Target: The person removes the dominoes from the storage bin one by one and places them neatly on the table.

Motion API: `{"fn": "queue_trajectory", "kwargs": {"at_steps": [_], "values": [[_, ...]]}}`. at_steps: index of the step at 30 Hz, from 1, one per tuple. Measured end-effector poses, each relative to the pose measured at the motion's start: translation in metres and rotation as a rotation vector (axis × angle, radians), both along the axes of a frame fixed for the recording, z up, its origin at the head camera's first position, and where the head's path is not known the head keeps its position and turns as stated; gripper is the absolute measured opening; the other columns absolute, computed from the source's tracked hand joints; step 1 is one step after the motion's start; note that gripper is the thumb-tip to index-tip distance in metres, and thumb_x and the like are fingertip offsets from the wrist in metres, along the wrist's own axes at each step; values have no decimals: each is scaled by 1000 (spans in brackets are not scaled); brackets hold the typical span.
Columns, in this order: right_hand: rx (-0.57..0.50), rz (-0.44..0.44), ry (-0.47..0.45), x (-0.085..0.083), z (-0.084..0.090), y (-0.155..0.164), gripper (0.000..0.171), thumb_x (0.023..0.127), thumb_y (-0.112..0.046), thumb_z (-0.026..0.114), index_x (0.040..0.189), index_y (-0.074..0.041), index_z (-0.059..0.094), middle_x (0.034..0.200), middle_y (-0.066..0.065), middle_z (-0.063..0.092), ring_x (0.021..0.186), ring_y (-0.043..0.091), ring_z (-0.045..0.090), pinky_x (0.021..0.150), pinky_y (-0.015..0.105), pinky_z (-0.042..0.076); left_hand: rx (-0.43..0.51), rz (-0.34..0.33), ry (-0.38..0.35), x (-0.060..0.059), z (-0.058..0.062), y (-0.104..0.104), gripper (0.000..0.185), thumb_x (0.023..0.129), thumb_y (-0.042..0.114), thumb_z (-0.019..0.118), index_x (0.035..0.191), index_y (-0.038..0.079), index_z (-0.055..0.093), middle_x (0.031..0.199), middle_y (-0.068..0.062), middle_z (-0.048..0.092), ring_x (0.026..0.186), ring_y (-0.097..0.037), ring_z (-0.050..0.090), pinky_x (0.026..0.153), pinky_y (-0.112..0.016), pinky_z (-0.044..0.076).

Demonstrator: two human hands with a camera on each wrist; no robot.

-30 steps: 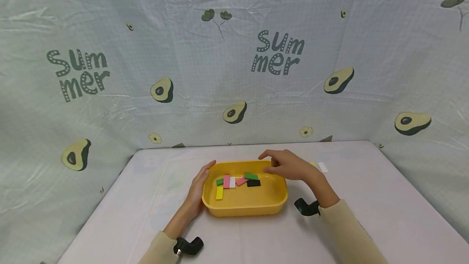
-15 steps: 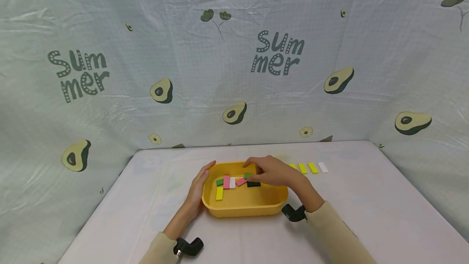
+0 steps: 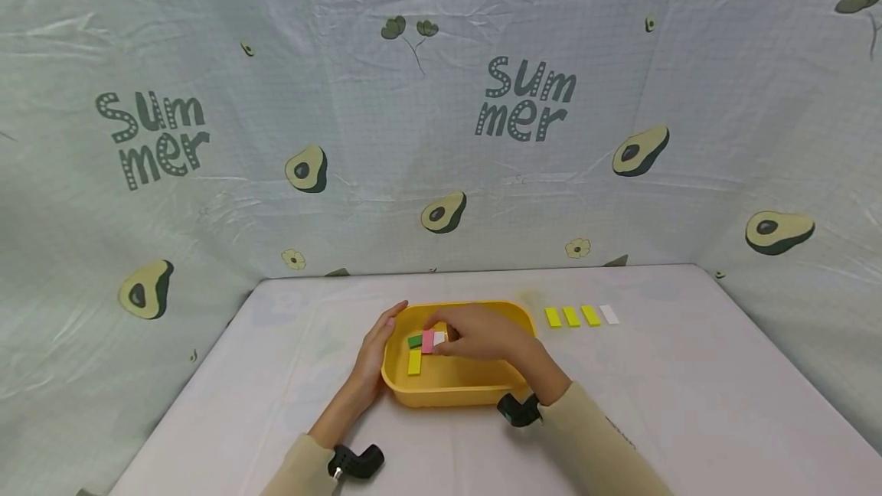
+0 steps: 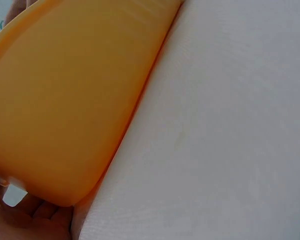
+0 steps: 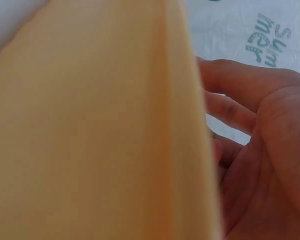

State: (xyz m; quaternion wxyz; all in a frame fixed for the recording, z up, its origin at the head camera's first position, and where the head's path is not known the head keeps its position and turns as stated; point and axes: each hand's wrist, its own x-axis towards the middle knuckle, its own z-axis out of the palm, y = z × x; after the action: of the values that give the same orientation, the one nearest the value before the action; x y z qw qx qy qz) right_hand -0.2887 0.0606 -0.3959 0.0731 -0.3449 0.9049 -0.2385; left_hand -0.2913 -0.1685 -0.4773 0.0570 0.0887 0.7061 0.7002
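my right hand (image 3: 482, 337) is inside the yellow tray (image 3: 455, 389), fingers curled down over the small blocks, their tips at the white block (image 3: 439, 338) just beside the pink block (image 3: 428, 341); i cannot tell whether anything is pinched yet. to its left, my left hand (image 3: 375, 354) lies with straight fingers against the tray's outer wall, steadying it. the green block (image 3: 414, 341) and a yellow block (image 3: 413, 362) sit just past my fingertips. on the table off to my right stands a row of three yellow blocks (image 3: 571, 317) and a white one (image 3: 609, 315)

the risk i judge: the blocks lie touching, so a pinch could drag a neighbour along or drop the piece back

compared with half a second ago, my right hand has slid leftward across the tray, covering the black and second green blocks and baring the whole row
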Motion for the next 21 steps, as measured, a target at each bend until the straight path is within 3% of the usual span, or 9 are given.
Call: {"fn": "queue_trajectory", "kwargs": {"at_steps": [10,16,21], "values": [[0,-17,-69,-1,-12,-25,39,98,-30,71,134,-14,66,93,-6,67,80,10,56,75,21,51,-1,-5,12,0,-1,-2,51,113,36,30,160,16,38,171,-8,29,158,-31,27,130,-51,21],[53,-30,-81,-3,-26,-32,43,97,-29,71,137,-14,63,117,-3,72,92,9,61,94,27,56,14,-18,20,1,-1,-2,52,114,36,30,160,15,37,171,-8,29,158,-30,27,130,-50,19],[122,-41,-97,-1,-31,-35,41,99,-28,65,139,-19,63,101,-4,69,87,12,60,92,29,54,19,-24,29,1,0,-3,51,114,34,30,160,14,38,170,-10,29,158,-32,26,131,-51,17]]}}
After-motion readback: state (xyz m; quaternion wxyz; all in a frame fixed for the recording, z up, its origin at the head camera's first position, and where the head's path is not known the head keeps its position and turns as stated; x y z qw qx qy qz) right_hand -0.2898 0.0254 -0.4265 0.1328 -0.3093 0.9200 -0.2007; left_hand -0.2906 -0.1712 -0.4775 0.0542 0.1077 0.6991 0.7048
